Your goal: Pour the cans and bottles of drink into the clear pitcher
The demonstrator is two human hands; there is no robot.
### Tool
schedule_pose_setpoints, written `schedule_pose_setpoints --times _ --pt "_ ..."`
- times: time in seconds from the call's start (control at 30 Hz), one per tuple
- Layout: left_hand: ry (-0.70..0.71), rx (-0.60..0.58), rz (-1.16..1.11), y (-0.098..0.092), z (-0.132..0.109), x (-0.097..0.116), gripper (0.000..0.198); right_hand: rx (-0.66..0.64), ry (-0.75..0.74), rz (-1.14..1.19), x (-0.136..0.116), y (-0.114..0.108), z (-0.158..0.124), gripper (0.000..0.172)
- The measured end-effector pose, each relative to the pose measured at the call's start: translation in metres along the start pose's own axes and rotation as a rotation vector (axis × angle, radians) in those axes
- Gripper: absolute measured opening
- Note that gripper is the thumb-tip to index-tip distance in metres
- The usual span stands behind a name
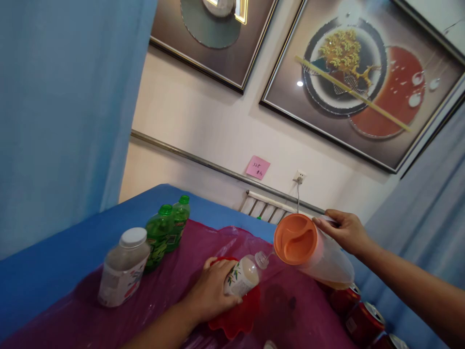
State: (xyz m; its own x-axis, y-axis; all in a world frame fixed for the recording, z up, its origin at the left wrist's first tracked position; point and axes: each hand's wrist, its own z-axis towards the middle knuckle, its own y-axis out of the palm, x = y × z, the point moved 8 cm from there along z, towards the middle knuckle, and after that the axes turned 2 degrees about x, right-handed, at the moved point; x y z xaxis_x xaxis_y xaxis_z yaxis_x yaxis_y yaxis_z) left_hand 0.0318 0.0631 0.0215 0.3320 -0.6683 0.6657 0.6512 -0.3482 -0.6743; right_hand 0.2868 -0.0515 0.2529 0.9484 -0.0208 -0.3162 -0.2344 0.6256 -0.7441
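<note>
Purple plastic sheet (170,286) spreads under everything near, with red cans (365,320) along its right side and a wavy-edged red bowl (236,315) mid-sheet. Over the bowl, the left hand (214,291) wraps thumb and fingers round a labelled bottle (249,272), tilted, its open neck pointing up and right; whether it touches the bowl I cannot tell. The right hand (345,231) is curled round the handle side of a tipped jug (332,264), its orange lid (295,239) just beside the bottle's mouth, a thin trickle between them. To the left stand a white-capped jar (125,269) and, behind it, two green bottles (165,232). Beyond the blue table (109,228) are a radiator (267,207), a metal pipe (203,160), a pink note (257,167), a socket (300,176) and framed pictures (345,77) between blue curtains (69,106).
</note>
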Motion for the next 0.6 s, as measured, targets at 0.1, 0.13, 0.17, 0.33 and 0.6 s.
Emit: schedule_pose_setpoints --times 0.1,0.13,0.17,0.33,0.6 --pt "0.004 0.000 0.007 0.0002 0.0006 0.0002 0.074 -0.002 -0.001 0.008 0.0008 -0.0001 -0.0005 0.057" --pt "0.003 0.000 0.009 0.0002 0.0007 0.0004 0.074 0.000 -0.002 0.008 0.0007 -0.0003 -0.0006 0.058" --pt "0.001 0.000 0.011 0.0000 0.0008 0.0006 0.074 0.002 -0.005 0.007 0.0002 -0.0006 -0.0007 0.058" --pt "-0.001 -0.004 0.010 -0.0015 0.0002 0.0027 0.073 0.006 -0.020 0.008 -0.0022 -0.0009 -0.0012 0.059" --pt "-0.004 0.005 -0.002 -0.0024 0.0002 0.0024 0.073 0.026 -0.031 0.011 -0.0002 -0.0020 -0.0020 0.060"
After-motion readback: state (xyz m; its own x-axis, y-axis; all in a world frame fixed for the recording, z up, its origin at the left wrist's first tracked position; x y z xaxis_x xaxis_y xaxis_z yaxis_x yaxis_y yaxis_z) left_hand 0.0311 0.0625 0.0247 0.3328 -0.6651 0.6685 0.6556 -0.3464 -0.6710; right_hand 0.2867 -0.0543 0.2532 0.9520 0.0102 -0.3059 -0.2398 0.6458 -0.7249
